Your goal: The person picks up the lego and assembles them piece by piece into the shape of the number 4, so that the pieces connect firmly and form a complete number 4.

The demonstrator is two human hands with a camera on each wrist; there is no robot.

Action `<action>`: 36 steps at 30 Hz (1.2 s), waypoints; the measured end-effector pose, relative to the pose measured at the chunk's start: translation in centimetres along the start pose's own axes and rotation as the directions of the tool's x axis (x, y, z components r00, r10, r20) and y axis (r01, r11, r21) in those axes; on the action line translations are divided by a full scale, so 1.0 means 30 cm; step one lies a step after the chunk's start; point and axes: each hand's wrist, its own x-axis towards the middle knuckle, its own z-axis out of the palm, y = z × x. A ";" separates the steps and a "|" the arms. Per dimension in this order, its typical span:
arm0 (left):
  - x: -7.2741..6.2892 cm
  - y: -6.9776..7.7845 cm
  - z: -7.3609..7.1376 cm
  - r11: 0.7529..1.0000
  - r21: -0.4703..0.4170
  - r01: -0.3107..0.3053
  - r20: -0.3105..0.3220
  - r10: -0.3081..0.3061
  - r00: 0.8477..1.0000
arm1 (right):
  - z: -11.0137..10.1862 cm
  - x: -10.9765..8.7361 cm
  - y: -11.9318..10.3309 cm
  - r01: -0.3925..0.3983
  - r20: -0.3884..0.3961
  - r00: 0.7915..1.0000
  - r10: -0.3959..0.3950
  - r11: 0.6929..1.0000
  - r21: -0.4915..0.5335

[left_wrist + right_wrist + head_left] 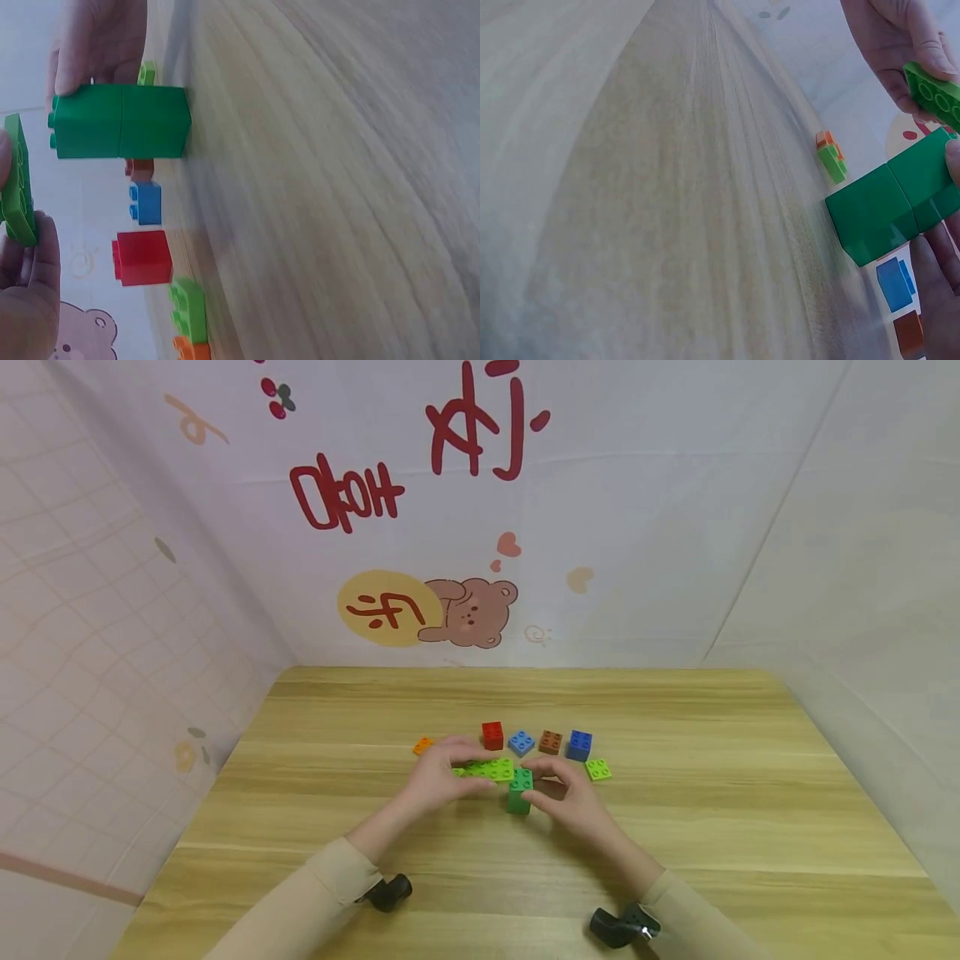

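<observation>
A long light-green building block (491, 769), thin like a plate, is pinched between the thumb and fingers of my left hand (442, 777). Its hollow underside shows in the right wrist view. To its right, my right hand (576, 795) grips an upright stack of two dark-green building blocks (120, 121) near its top. The plate's right end is close to the top studs of the stack, raised above them in the left wrist view. Whether the stack touches the table, I cannot tell.
Behind the hands on the wooden table (720, 810) sit red (492, 736), light-blue (521, 742), brown (551, 742) and dark-blue blocks (579, 745). A thin lime block (598, 769) lies at right. Orange (422, 745) and light-green blocks (187, 309) lie by the left hand.
</observation>
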 end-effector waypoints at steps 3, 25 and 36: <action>0.006 0.011 0.012 1.000 0.006 -0.001 0.013 0.001 1.000 | -0.002 -0.002 -0.004 -0.005 0.000 1.000 0.005 1.000 0.012; 0.022 0.029 0.076 0.995 0.030 -0.092 -0.026 0.093 0.995 | 0.008 -0.009 -0.059 0.004 -0.015 1.000 -0.004 1.000 0.017; 0.029 0.039 0.082 0.993 0.091 -0.079 -0.013 0.080 0.997 | 0.003 -0.007 0.043 0.019 -0.027 0.999 -0.018 0.999 0.028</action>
